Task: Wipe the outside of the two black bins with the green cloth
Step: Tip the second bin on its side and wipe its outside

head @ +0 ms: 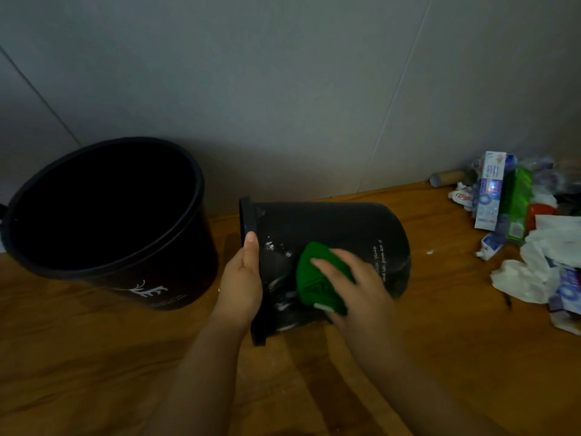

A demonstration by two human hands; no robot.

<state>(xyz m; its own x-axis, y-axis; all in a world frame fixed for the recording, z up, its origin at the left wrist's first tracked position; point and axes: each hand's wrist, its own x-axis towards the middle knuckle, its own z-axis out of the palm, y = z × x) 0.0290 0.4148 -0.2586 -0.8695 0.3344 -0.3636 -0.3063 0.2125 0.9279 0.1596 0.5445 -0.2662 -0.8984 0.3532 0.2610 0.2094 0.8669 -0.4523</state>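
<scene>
The left hand (pixel 243 280) grips the rim of the bin (pixel 339 243) lying on its side, mouth leftward, while the right hand's (pixel 358 287) spread fingers press the cloth (pixel 314 278) onto its wall.

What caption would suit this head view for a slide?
Right hand presses green cloth on tipped black plastic bin; left hand grips its rim.

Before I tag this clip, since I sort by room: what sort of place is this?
Probably a room in a home, seen at floor level: wood floor, plain grey wall, and household rubbish such as toothpaste boxes and tissues piled beside two black bins.
</scene>
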